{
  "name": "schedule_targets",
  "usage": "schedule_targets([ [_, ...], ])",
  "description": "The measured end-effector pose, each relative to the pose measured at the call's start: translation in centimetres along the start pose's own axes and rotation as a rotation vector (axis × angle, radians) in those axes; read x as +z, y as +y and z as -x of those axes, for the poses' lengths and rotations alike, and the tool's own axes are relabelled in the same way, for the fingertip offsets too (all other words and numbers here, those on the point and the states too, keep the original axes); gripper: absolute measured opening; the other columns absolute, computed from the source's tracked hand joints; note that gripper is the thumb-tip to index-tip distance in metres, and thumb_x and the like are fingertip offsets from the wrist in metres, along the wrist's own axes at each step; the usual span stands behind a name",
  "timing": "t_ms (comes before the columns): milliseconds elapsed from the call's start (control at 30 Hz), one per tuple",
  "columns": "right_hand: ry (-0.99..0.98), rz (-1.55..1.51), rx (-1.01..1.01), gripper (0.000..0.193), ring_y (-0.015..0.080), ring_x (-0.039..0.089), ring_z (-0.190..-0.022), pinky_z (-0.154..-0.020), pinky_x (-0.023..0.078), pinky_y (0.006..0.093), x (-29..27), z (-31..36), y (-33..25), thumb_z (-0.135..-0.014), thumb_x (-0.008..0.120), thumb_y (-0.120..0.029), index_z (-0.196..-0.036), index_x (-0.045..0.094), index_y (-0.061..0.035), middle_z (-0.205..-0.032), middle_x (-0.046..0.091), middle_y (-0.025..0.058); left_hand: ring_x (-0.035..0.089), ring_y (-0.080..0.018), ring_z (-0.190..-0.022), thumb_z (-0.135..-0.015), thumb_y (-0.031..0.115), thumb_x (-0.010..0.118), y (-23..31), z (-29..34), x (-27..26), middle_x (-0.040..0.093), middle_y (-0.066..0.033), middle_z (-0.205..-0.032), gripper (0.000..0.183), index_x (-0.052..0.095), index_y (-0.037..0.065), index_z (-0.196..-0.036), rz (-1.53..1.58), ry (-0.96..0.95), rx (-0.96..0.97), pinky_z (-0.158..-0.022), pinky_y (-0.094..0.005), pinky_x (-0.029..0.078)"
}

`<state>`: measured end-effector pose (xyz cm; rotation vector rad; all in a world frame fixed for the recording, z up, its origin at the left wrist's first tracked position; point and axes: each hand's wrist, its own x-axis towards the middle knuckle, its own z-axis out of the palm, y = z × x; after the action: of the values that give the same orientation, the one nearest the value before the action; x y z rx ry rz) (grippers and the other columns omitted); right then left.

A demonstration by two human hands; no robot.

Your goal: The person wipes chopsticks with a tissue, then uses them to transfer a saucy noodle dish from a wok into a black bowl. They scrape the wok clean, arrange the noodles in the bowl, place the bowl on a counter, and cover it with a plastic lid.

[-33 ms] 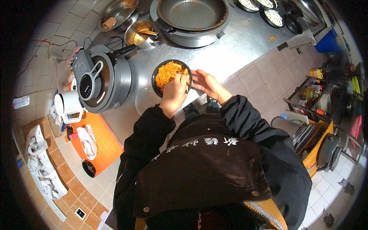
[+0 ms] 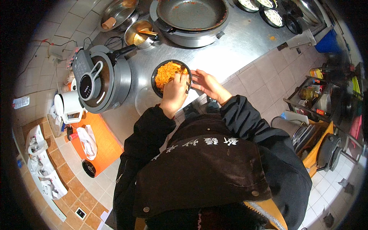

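Observation:
A round black bowl [image 2: 155, 85] of orange-red noodles [image 2: 167, 73] stands near the counter's front edge. My left hand [image 2: 175, 92] reaches over its near right side, fingers closed and bent down at the noodles. A thin dark thing [image 2: 188, 88] shows beside those fingers; its kind and what they grip cannot be made out. At the bowl's right side is my right hand [image 2: 207, 83], fingers stretched out and fingertips at the rim. A clear round plastic lid [image 2: 145, 101] lies left of my left wrist, touching or close to the bowl.
On the steel counter [image 2: 245, 46] stand a wide pan [image 2: 191, 15] on a round cooker and a metal pot [image 2: 138, 34] with utensils. A grey electric cooker [image 2: 122, 82] is at left, beside a white pitcher [image 2: 69, 106]. Black bowls with pale food [image 2: 273, 17] sit far right.

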<state>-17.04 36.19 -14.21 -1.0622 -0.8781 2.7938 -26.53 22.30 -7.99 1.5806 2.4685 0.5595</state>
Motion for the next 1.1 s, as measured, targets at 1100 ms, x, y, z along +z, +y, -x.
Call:
schedule_targets([
  [1100, -0.107, 0.043, 0.035, 0.042, 0.0193, 0.053, -0.117, -0.092, 0.051, 0.0336, 0.7, -0.8, 0.2, -0.104, 0.034, -0.03, -0.129, 0.047, 0.002, -0.13, 0.053, 0.0118, 0.066, -0.0159, -0.075, -0.097, 0.01, 0.056, -6.6, 8.5, -6.1, 0.068, -0.0107, -0.089, 0.02, 0.066, -0.006, -0.102, 0.854, 0.518, -0.461, -0.069, -0.0251, 0.052],
])
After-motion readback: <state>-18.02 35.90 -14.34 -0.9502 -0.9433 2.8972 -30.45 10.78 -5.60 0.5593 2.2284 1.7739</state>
